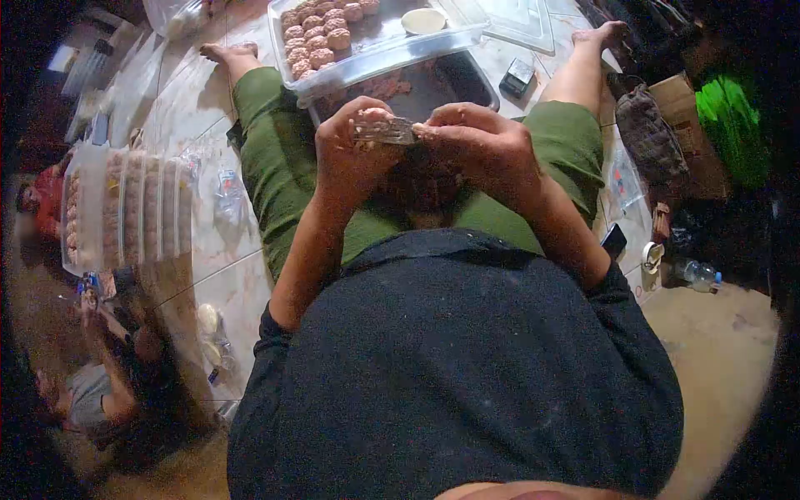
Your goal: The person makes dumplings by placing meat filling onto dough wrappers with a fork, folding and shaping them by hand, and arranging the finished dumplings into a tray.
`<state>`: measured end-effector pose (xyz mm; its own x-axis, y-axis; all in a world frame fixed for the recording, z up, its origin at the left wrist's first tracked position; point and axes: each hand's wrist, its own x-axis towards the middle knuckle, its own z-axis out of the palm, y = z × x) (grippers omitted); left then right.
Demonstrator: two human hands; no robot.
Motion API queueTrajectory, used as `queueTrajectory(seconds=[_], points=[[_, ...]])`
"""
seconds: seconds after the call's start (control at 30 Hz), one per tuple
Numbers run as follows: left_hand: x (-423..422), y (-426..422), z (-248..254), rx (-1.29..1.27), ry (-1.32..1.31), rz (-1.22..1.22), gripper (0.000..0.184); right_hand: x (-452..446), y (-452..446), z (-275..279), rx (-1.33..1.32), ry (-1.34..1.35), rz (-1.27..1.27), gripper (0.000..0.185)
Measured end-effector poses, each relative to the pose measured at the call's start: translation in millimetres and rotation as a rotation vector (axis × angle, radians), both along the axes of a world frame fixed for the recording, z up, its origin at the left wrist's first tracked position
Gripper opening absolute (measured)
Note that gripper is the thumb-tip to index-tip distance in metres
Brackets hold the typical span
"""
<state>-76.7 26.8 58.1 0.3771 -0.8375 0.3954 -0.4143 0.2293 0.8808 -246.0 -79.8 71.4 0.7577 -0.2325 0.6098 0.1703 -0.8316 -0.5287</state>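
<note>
My left hand [354,142] is closed around a small clear, ribbed plastic piece [385,131], with a bit of pinkish mixture [377,114] at its upper side. My right hand [483,142] pinches at the piece's right end, thumb and fingers together; a pale bit shows at the fingertips. Both hands are raised above my lap, just in front of a dark tray [454,75] with loose pinkish mixture [383,86] in it. Behind that, partly over the tray, stands a clear plastic container [375,57] with rows of round, rough pinkish balls [317,37] and a white bowl [423,21].
A small scale-like device [517,77] sits right of the tray. Stacked clear boxes of balls [125,208] stand at left, near another person [100,392]. A phone [614,241], a bottle [698,273] and a dark bag [650,133] lie at right. A clear lid [521,25] is behind.
</note>
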Motion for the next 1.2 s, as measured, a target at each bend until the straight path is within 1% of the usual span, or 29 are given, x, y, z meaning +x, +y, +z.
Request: queueTrajectory(seconds=[0.07, 0.17, 0.23, 0.27, 0.3, 0.33, 0.37, 0.4, 0.43, 0.47, 0.5, 0.57, 0.6, 0.7, 0.73, 0.8, 0.83, 0.87, 0.9, 0.97, 1.0, 1.1, 1.13, 1.2], points=[[1, 2, 1, 0.034, -0.137, 0.092, 0.017, 0, -3, 5, -0.004, -0.019, -0.027, 0.025], [6, -1, -11, -0.001, -0.329, 0.153, 0.019, 0, -6, 6, 0.028, -0.088, -0.103, 0.026], [6, -2, -11, -0.057, -0.248, 0.114, 0.020, 3, -5, -5, 0.056, -0.099, -0.127, 0.026], [7, -2, -14, -0.092, -0.267, 0.112, 0.023, 2, -2, -14, 0.128, -0.017, -0.070, 0.024], [9, -2, -17, -0.126, -0.287, 0.110, 0.027, 1, 0, -13, 0.105, 0.000, -0.066, 0.023], [13, -2, -24, -0.165, -0.367, 0.128, 0.035, 1, 3, -11, 0.083, 0.017, -0.061, 0.023], [16, -3, -27, -0.162, -0.411, 0.115, 0.047, 1, 3, -11, 0.061, 0.036, -0.053, 0.022], [17, -4, -27, -0.160, -0.454, 0.102, 0.059, 1, 2, -12, 0.099, 0.018, -0.098, 0.024], [18, -5, -25, -0.118, -0.461, 0.056, 0.075, 1, 0, -14, 0.136, -0.001, -0.142, 0.026], [17, -5, -23, -0.105, -0.389, 0.021, 0.086, 1, -2, -16, 0.171, -0.020, -0.186, 0.028], [16, -5, -21, -0.093, -0.316, -0.013, 0.097, -2, -3, -20, 0.397, -0.023, -0.137, 0.031], [12, -5, -20, -0.133, -0.014, -0.058, 0.114, -8, -6, -29, 0.843, -0.022, -0.035, 0.037], [7, -6, -18, -0.149, 0.064, -0.066, 0.112, -11, -6, -25, 0.858, 0.117, -0.040, 0.046], [4, -10, -27, -0.243, 0.127, 0.038, 0.102, -7, 11, -39, 1.020, 0.130, 0.081, 0.048], [5, -9, -28, -0.194, -0.025, 0.084, 0.092, -3, 19, -40, 1.045, 0.073, 0.080, 0.044], [14, -2, -25, -0.086, -0.331, 0.174, 0.074, 4, 19, -32, 0.437, 0.096, -0.026, 0.038], [18, 1, -26, -0.045, -0.174, 0.094, 0.063, 7, 19, -30, 0.132, 0.101, -0.066, 0.035], [21, 2, -25, -0.009, -0.025, 0.004, 0.052, 9, 17, -31, 0.093, 0.027, -0.099, 0.030], [24, 2, -23, 0.026, 0.122, -0.086, 0.042, 9, 17, -28, 0.049, 0.000, -0.086, 0.030], [22, 5, -17, 0.043, 0.288, -0.058, 0.035, 11, 17, -23, -0.036, -0.056, -0.062, 0.031], [20, 6, -13, 0.054, 0.370, -0.048, 0.031, 15, 19, -24, -0.023, -0.082, -0.035, 0.030], [16, 7, -7, -0.002, 0.340, -0.086, 0.025, 21, 16, -19, -0.079, -0.001, -0.097, 0.029], [17, 7, -10, -0.027, 0.318, -0.077, 0.024, 24, 12, -26, -0.049, -0.043, -0.064, 0.027], [20, 7, -17, -0.076, 0.272, -0.055, 0.021, 21, 10, -16, -0.036, 0.018, -0.045, 0.026]])
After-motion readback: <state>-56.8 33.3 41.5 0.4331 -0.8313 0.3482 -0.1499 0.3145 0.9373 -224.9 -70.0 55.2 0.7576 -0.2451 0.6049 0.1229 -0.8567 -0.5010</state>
